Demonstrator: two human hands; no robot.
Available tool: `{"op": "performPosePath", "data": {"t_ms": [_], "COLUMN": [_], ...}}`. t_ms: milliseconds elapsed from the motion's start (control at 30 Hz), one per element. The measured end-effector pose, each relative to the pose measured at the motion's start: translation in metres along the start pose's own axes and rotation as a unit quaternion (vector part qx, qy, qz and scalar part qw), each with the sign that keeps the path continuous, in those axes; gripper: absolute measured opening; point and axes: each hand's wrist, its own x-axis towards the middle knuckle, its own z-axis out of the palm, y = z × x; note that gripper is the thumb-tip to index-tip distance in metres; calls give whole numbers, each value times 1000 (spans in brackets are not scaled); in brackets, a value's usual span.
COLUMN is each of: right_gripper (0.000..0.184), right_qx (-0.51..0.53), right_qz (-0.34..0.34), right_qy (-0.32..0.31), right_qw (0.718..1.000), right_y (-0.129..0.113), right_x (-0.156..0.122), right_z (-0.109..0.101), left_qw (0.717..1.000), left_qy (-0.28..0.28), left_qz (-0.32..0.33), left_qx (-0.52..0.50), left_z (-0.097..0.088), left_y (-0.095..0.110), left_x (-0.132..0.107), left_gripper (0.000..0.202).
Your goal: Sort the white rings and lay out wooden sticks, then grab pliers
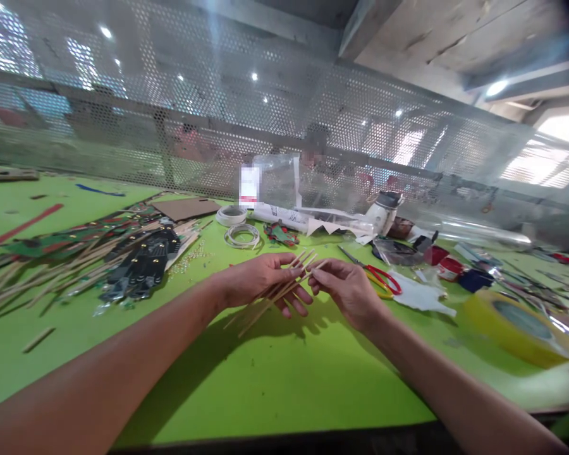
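My left hand (260, 281) is closed around a small bundle of thin wooden sticks (265, 303), which slant from lower left to upper right above the green table (284, 379). My right hand (348, 287) pinches the upper ends of those sticks with its fingertips. Both hands meet at the middle of the table, a little above its surface.
A heap of wooden sticks and dark decorated pieces (137, 259) lies at the left. Tape rings (241, 235) sit behind my hands. Red-handled scissors (379, 278), white paper (420, 297), a yellow tape roll (516, 322) and small pots lie at the right. A perforated metal screen (265, 114) backs the table.
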Motion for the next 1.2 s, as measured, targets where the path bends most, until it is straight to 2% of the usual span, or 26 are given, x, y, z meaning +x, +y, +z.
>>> {"op": "performPosePath", "data": {"t_ms": [400,600,833,967,1033,1067,1100,1167,1200], "right_gripper": [14,17,20,21,22,23,23,23,23], "right_qx": [-19,-25,9,17,18,19,22,30,35], "right_qz": [-19,-22,-5,11,24,32,41,60,68], "right_qy": [7,29,42,55,63,66,67,64,58], "right_qw": [1000,999,999,998,998,997,997,996,995], "right_y": [0,0,-4,2,7,10,13,17,18], "right_x": [0,1,1,5,8,9,10,12,12], "right_z": [1,3,6,6,6,6,6,7,7], "left_qw": [1000,1000,1000,992,973,951,919,823,783], "left_qy": [3,2,25,72,123,159,195,261,275], "left_qz": [-1,-5,13,39,45,51,58,67,59], "left_qx": [7,0,2,91,191,261,336,500,555], "left_z": [1,2,6,8,3,-2,-8,-23,-31], "left_y": [-1,-1,0,2,3,3,2,-1,-4], "left_x": [2,1,1,5,6,7,7,8,8], "left_gripper": [26,29,34,30,25,22,20,17,16]}}
